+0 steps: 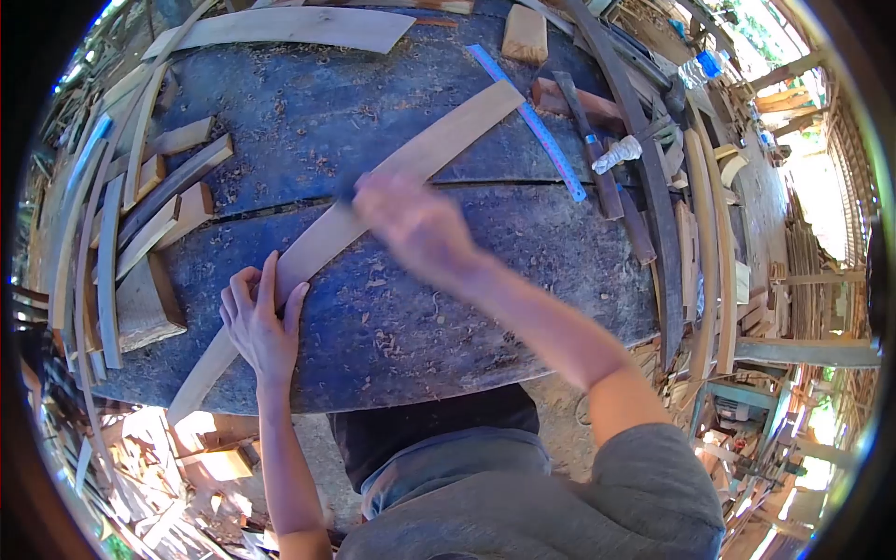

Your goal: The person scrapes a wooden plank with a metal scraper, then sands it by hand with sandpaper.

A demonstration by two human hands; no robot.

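A long, flat wooden board (443, 140) lies diagonally across the dark workbench, its near end reaching past the front edge. My left hand (257, 322) grips the board near its lower end, fingers on one side and thumb on the other. Smeared by motion, my right hand (415, 224) is over the middle of the board. Its fingers are closed round a small dark thing (346, 194) that touches the board's surface; its kind is too blurred to tell. A blue ruler (551, 145) passes beside the board's far end.
Wood offcuts (159, 219) crowd the bench's left side. To the right lie a chisel-like tool (574, 107), a plastic-wrapped handle (617, 155) and long wooden strips (705, 243). A curved plank (289, 28) and a wood block (525, 35) are at the back. Shavings dot the workbench (448, 308).
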